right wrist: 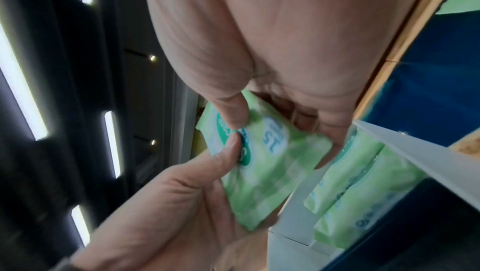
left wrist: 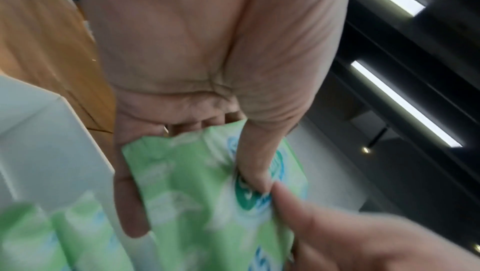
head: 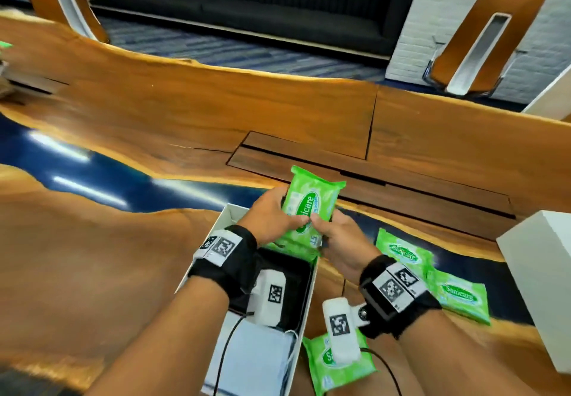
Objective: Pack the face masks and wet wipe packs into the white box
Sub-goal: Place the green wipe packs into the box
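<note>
- Both hands hold one green wipe pack (head: 310, 207) above the far end of the white box (head: 228, 214), tilted with its far edge raised; I judge it is being lined up to slide in beside the packs already there.
- Packs in the box (right wrist: 363, 175) stand on edge side by side, probably to save room, so this one likely goes in the same way.
- Left hand (head: 272, 213): thumb lies across the printed face, fingers curl behind the pack, pinching its left side.
- Right hand (head: 336, 239): thumb tip presses the face just beside the left thumb, fingers wrap underneath, pinching the near right corner.
- The two thumb tips almost touch on the logo; a two-handed hold keeps the soft pack flat and steerable.
- A pale mask (head: 256, 355) lies in the near end of the box, with something black mid-box.
- Three more packs (head: 401, 253) lie on the table (head: 123, 256) right of the box, not yet packed.
</note>
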